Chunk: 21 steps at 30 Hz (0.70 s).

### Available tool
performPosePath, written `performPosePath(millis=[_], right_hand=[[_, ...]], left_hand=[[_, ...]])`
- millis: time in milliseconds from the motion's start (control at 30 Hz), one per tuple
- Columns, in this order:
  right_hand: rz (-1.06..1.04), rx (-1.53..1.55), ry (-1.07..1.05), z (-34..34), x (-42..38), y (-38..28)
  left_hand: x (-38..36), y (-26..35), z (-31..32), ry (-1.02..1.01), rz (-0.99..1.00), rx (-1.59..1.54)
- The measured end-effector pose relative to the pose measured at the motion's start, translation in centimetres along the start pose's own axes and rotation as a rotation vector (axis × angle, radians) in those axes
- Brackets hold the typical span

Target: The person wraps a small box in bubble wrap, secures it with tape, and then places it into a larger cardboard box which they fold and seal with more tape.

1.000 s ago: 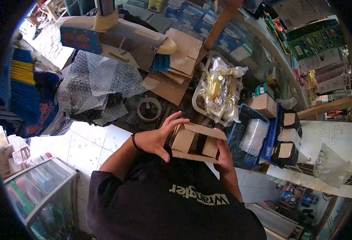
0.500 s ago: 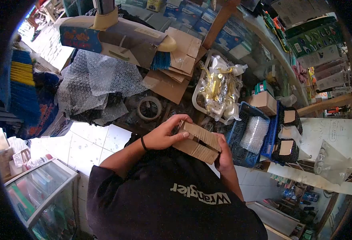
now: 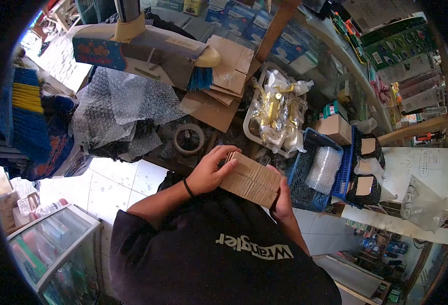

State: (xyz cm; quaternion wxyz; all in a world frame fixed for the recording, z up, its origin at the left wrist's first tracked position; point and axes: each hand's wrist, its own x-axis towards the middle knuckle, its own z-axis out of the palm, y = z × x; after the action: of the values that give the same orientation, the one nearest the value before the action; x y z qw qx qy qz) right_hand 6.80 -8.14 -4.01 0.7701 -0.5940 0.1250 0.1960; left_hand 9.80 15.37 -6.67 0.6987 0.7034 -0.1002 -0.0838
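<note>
A small brown cardboard box (image 3: 250, 180) is held between both hands in front of my chest, its two top flaps lying together with a thin seam between them. My left hand (image 3: 211, 170) grips the box at its left end, the thumb resting on the top near the corner. At the right end, my right hand (image 3: 283, 199) wraps the side, with its thumb along the edge. Beyond the box, a roll of tape (image 3: 189, 139) lies on the cluttered counter, beside flat cardboard pieces (image 3: 211, 109).
A white tray (image 3: 250, 131) holds plastic-wrapped brass-coloured items. Blue baskets (image 3: 310, 202) stand to the right, one with a bubble-wrapped roll (image 3: 324, 170). Bubble wrap (image 3: 127, 96) covers the left counter. A broom head (image 3: 137, 53) hangs above, and a glass case (image 3: 56, 244) stands lower left.
The box's top flaps, apart with a dark gap before, have come down together and the gap has closed. Both hands stay on the box.
</note>
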Motion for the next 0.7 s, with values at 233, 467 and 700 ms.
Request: performPosePath(millis=[233, 467, 700], right_hand=[[-0.16, -0.502, 0.085, 0.6, -0.8, 0.0], [-0.478, -0.594, 0.081, 0.1, -0.7, 1.0], [-0.783, -0.855, 0.056, -0.2, -0.8, 0.4]], left_hand=[[-0.1, 0.1, 0.2, 0.009, 0.013, -0.041], [0.2, -1.0, -0.1, -0.132, 0.063, -0.072], [0.5, -1.5, 0.1, -0.238, 0.053, -0.473]])
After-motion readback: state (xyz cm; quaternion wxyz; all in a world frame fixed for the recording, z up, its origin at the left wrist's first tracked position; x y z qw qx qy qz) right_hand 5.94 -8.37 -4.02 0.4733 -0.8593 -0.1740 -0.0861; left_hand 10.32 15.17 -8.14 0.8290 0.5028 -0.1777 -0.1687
